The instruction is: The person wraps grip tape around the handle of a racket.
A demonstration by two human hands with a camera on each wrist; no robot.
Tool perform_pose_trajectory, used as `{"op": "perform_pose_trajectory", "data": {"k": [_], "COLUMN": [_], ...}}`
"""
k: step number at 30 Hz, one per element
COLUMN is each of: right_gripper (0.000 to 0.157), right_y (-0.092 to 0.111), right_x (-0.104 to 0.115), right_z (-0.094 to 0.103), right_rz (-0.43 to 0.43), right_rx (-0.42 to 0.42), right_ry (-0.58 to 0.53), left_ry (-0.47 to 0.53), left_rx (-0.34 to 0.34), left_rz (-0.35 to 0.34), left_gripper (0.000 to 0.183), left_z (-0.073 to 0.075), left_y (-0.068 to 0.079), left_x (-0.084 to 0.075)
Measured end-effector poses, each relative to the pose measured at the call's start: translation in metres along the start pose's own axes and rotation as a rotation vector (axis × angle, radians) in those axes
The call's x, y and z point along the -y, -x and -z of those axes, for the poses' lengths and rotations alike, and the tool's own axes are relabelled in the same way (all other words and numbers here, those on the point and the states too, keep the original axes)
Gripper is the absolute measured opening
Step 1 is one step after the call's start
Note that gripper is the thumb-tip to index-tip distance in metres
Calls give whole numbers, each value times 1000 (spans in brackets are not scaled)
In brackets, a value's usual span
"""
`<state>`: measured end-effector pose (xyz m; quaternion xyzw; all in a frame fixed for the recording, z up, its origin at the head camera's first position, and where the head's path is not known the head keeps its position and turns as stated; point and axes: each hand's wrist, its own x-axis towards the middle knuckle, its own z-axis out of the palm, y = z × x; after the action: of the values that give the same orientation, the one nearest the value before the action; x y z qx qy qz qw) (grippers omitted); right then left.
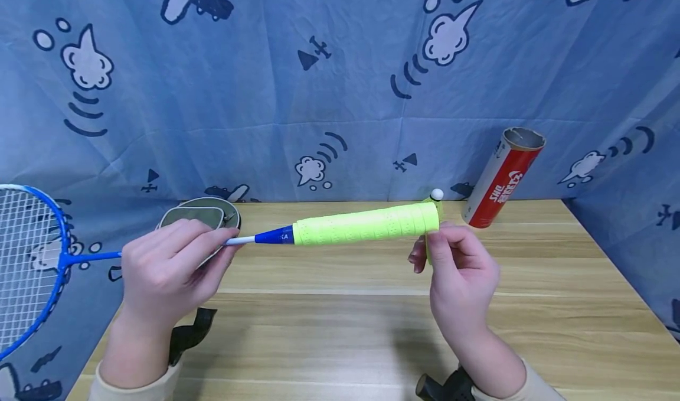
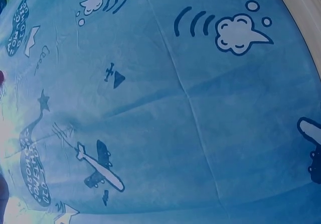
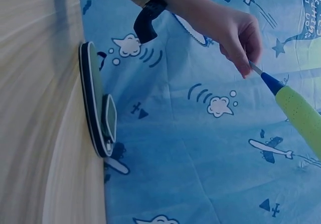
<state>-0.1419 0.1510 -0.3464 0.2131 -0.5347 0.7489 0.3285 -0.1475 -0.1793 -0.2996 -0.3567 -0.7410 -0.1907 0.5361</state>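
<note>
A blue badminton racket (image 1: 273, 235) is held up level above the table, its strung head (image 1: 29, 271) out to the left. My left hand (image 1: 170, 265) pinches the thin shaft between thumb and fingers; the right wrist view shows this left hand (image 3: 238, 40) too. Yellow-green overgrip tape (image 1: 366, 224) with small perforations covers the handle. At the butt end, my right hand (image 1: 462, 271) pinches a narrow piece of the tape, partly hidden by the fingers. The left wrist view shows mostly the curtain (image 2: 150, 113), with neither the racket nor the left hand's grip visible.
On the wooden table (image 1: 329, 330), a red and white tube (image 1: 502, 179) stands at the back right. A small white ball-like tip (image 1: 437, 194) shows behind the handle's end. A dark green zipped case (image 1: 193, 212) lies behind my left hand. Blue printed cloth surrounds the table.
</note>
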Motion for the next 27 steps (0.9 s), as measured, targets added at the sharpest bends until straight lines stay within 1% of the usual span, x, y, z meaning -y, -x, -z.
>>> {"op": "perform_pose_trajectory", "data": {"k": [2, 8, 13, 16, 20, 27], "right_gripper": [8, 2, 5, 3, 9, 12], "right_y": [1, 2, 2, 1, 1, 1], "right_x": [0, -1, -2, -2, -3, -2], "right_z": [0, 0, -1, -1, -2, 0], "right_rz": [1, 13, 30, 31, 28, -8], "right_rx": [14, 46, 78, 72, 54, 35], "right_ry": [-15, -36, -26, 1, 24, 31], "left_ry": [6, 20, -31, -60, -74, -64], "left_rx": [9, -5, -6, -24, -37, -3], "left_rz": [0, 11, 44, 54, 59, 63], "left_gripper": [37, 36, 38, 37, 37, 37], "left_z": [1, 3, 4, 4, 3, 1], "left_y": [1, 3, 3, 3, 3, 4], "left_x": [1, 3, 4, 3, 2, 1]}}
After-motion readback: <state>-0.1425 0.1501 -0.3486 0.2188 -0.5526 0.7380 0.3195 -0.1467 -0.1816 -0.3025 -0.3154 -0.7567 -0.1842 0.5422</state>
